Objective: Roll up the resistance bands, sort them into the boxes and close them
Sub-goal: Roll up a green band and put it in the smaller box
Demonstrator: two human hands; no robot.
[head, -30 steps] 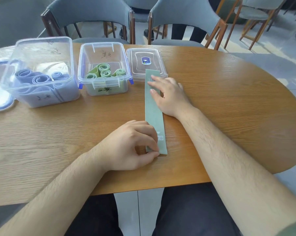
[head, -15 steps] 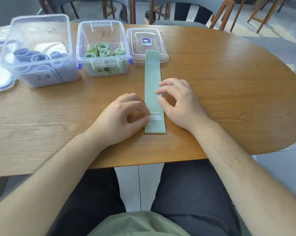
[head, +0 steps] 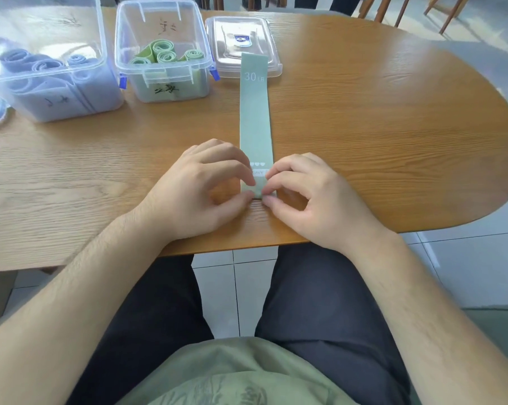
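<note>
A green band (head: 255, 118) lies flat on the wooden table (head: 393, 127), running straight away from the person. Its far end overlaps a clear lid (head: 244, 45); its near end sits between the two hands, close to the table's front edge. The left hand (head: 194, 191) and the right hand (head: 311, 197) meet at that near end, one on each side. Both are curled, with thumb and forefinger of each pinched on the band's near edge, which looks slightly turned up. The remaining fingers are loosely bent above the tabletop. Beyond the left hand stand two open boxes side by side: the green box (head: 165, 54) holds rolled green bands, and the blue box (head: 48, 65), further left, holds rolled blue bands.
</note>
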